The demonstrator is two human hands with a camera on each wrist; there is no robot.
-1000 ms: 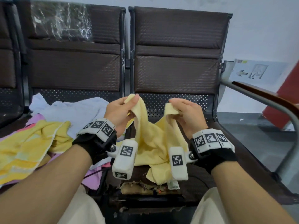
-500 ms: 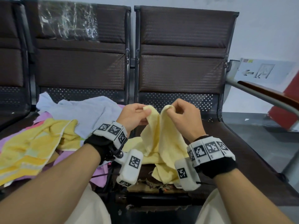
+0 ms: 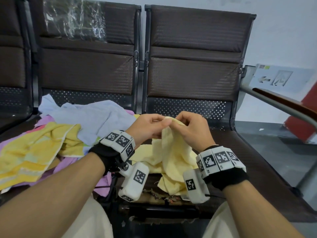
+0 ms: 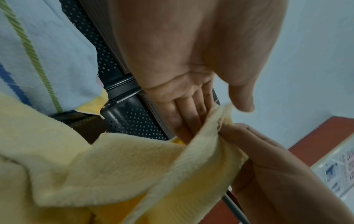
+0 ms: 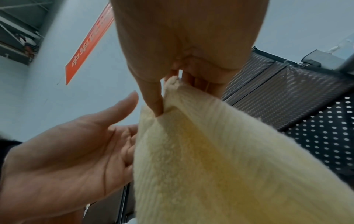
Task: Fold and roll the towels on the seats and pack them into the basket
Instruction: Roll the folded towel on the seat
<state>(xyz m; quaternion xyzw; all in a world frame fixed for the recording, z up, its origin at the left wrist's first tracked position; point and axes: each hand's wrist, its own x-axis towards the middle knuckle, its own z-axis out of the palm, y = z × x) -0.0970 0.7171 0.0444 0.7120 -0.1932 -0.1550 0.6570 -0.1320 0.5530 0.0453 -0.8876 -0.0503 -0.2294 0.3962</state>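
A pale yellow towel (image 3: 171,160) hangs from my hands over the right seat (image 3: 248,160), its lower part bunched on the cushion. My right hand (image 3: 175,123) pinches the towel's top corners between thumb and fingers; the right wrist view shows the thumb (image 5: 153,98) pressed into the cloth (image 5: 210,151). My left hand (image 3: 158,124) meets it from the left. Its fingers (image 4: 191,115) lie straight against the towel's (image 4: 134,166) far side and its thumb (image 4: 243,98) stands clear of the edge. No basket is in view.
A heap of towels covers the left seat: a light blue one (image 3: 85,119), a bright yellow one (image 3: 34,152) and a pink one (image 3: 68,162). A metal armrest (image 3: 283,107) bounds the right seat. The seat's front edge (image 3: 154,194) is torn.
My hands held two towel corners apart and higher; they have dropped and come together. The corners now meet in my right hand's pinch, and my left hand's fingers have straightened.
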